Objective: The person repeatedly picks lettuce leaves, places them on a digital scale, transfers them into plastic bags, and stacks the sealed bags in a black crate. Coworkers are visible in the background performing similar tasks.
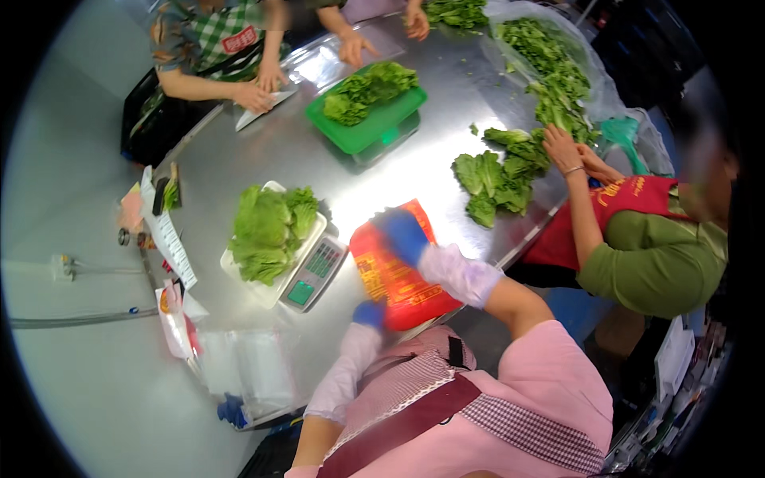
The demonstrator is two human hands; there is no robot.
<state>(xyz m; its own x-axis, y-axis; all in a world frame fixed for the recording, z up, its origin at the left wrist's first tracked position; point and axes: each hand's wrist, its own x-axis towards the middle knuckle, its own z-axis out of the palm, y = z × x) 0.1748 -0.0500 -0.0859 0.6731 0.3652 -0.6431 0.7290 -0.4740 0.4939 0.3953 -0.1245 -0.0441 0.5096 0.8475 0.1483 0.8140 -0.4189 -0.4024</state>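
Note:
On the steel table in front of me lies a red plastic bag (418, 293) with yellow print. My right hand (401, 236), in a blue glove, is over the bag's far end and blurred. At the bag's near left edge is my left hand (369, 313), also blue-gloved and blurred; its fingers are too unclear to tell whether they grip. Left of the bag stands a digital scale (315, 269) with a lit green display. Its white tray (320, 230) bears a heap of green leaf lettuce (263, 233).
A second scale with a green tray (352, 140) holds leafy greens. Across the table (400, 173), a person's hands touch a knife (263, 111). At right, a person in a red apron handles romaine-like leaves (496, 179). Clear plastic bags (257, 367) lie at the left edge.

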